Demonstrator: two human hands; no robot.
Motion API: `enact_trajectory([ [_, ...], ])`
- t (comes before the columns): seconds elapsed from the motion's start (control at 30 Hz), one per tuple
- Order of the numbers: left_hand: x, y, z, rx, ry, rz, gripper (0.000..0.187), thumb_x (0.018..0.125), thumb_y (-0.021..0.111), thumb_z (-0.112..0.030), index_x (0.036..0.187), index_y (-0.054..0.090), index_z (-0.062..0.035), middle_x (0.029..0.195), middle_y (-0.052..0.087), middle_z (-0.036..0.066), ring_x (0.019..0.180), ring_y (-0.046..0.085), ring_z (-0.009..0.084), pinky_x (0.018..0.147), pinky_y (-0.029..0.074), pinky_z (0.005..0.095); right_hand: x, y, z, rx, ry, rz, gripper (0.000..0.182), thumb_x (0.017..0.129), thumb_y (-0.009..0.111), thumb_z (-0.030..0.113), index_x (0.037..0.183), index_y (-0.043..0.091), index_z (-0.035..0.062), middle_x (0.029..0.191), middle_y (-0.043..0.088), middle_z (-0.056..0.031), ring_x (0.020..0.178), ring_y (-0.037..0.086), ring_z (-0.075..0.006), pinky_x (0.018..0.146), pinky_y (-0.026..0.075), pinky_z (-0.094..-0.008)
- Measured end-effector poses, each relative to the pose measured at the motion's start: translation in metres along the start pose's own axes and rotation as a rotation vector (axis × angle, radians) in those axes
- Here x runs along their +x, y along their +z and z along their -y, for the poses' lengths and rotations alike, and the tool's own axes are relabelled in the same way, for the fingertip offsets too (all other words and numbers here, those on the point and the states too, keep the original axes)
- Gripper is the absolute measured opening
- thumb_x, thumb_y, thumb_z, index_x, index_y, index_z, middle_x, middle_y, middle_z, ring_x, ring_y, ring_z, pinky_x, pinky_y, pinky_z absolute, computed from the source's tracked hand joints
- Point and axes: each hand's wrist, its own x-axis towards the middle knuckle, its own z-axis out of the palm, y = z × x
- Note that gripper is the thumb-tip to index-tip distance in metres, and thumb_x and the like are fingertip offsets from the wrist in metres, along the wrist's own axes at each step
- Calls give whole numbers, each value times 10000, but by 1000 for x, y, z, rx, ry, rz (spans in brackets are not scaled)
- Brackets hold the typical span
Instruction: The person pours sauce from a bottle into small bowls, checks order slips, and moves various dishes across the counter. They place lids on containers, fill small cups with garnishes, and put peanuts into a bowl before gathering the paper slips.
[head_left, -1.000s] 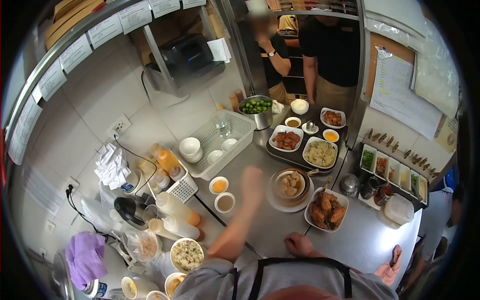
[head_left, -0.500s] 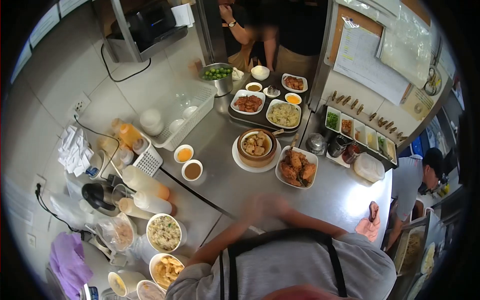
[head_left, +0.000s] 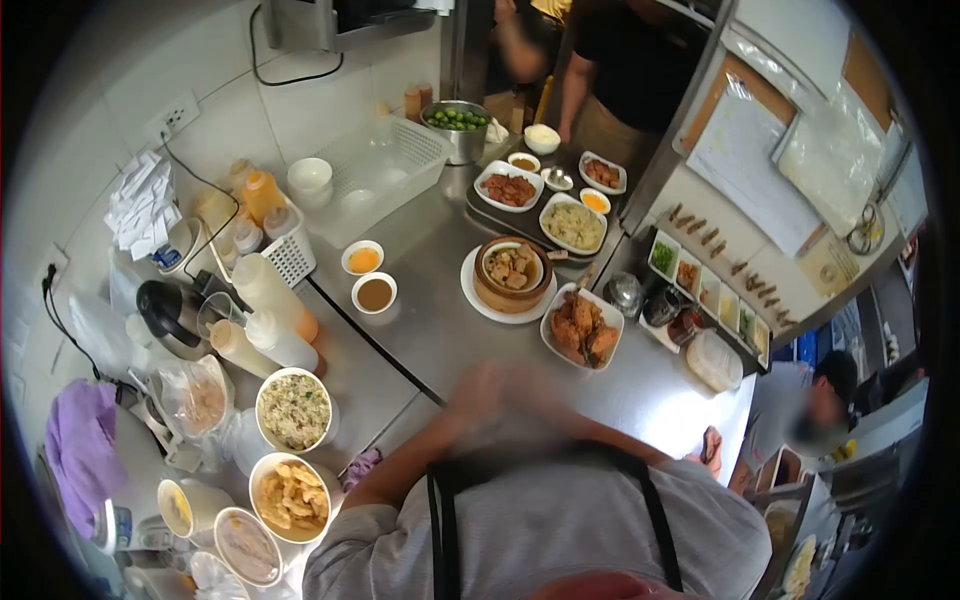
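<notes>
My left hand (head_left: 478, 390) and my right hand (head_left: 535, 392) are close together in front of my chest, over the near edge of the steel counter (head_left: 425, 345). Both are smeared by motion, so I cannot make out the fingers or anything between them. Just beyond them is a square white dish of fried chicken (head_left: 583, 330). Left of it, a round brown pot (head_left: 512, 275) holding meat pieces in broth stands on a white plate (head_left: 475, 300). Two small sauce bowls (head_left: 374, 294) sit farther left.
A dark tray (head_left: 490, 217) with several filled dishes lies at the back, people standing behind it. Sauce bottles (head_left: 275, 300), fried rice (head_left: 294, 410) and fried food (head_left: 293, 500) crowd the left. A condiment rack (head_left: 715, 295) lines the right wall; a co-worker (head_left: 800, 400) bends beyond.
The view has shifted and turned a little. My hands stay together and blurred in front of me. Behind the counter, the people have changed position.
</notes>
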Motion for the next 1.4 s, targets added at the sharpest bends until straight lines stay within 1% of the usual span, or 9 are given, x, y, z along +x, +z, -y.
enact_trajectory([
  [0.2, -1, 9, 27, -105, -108, 84, 167, 781, 498, -176, 746, 468, -16, 613, 499, 126, 557, 483, 223, 527, 391, 320, -1, 7, -7, -25, 25, -6, 184, 764, 508, 208, 708, 495, 33, 711, 512, -163, 676, 506, -358, 567, 406, -402],
  [0.33, 1, 3, 16, -174, -122, 85, 177, 778, 507, -187, 744, 469, -17, 588, 492, 126, 541, 477, 213, 517, 390, 310, -3, 11, -9, -199, 75, 70, 180, 762, 511, 212, 714, 496, 39, 700, 513, -161, 675, 513, -351, 566, 409, -400],
  [0.43, 2, -1, 12, -121, -145, 118, 168, 778, 521, -177, 736, 473, -22, 597, 495, 88, 546, 466, 156, 514, 386, 278, 0, -4, 19, -201, 44, 50, 172, 760, 514, 213, 723, 507, 45, 701, 515, -152, 672, 514, -343, 568, 411, -395],
  [0.63, -7, 2, 17, -289, -220, 122, 124, 776, 544, -135, 742, 477, -36, 646, 490, 2, 592, 428, 64, 526, 374, 218, 1, -2, -3, -129, 9, 124, 161, 758, 518, 213, 735, 530, 54, 730, 522, -126, 693, 516, -321, 586, 418, -380],
  [0.7, -7, 1, 13, -257, -220, 130, 123, 784, 534, -132, 753, 468, -32, 639, 494, 9, 581, 441, 68, 520, 380, 215, 2, -6, 1, -98, 36, 175, 162, 760, 514, 212, 736, 529, 53, 739, 523, -124, 703, 515, -318, 597, 420, -377],
  [0.8, -7, 6, 19, -360, -332, 172, 124, 800, 512, -129, 763, 452, -26, 626, 498, 20, 558, 465, 75, 512, 394, 209, -2, -2, -3, 167, -18, -8, 162, 764, 508, 207, 745, 526, 48, 739, 521, -130, 705, 514, -323, 607, 418, -376],
  [1.0, -2, 0, 8, -651, -502, 274, 136, 828, 475, -147, 766, 433, -33, 601, 498, 36, 537, 501, 105, 512, 427, 221, -1, 10, -21, 117, 102, 103, 169, 775, 492, 208, 750, 521, 44, 737, 518, -140, 706, 510, -333, 607, 412, -376],
  [1.13, -1, 3, 9, -729, -537, 308, 148, 834, 475, -174, 771, 431, -47, 591, 489, 38, 539, 511, 131, 535, 444, 245, -3, 7, -18, 152, 37, 47, 177, 780, 483, 221, 754, 517, 50, 727, 515, -143, 702, 508, -339, 595, 409, -378],
  [1.4, 1, 3, 6, -1170, -687, 354, 126, 837, 464, -171, 760, 442, -75, 573, 469, 28, 571, 526, 165, 575, 453, 271, -3, 3, -15, 152, 19, 41, 195, 797, 472, 247, 769, 512, 59, 728, 517, -149, 688, 510, -346, 575, 411, -375],
])
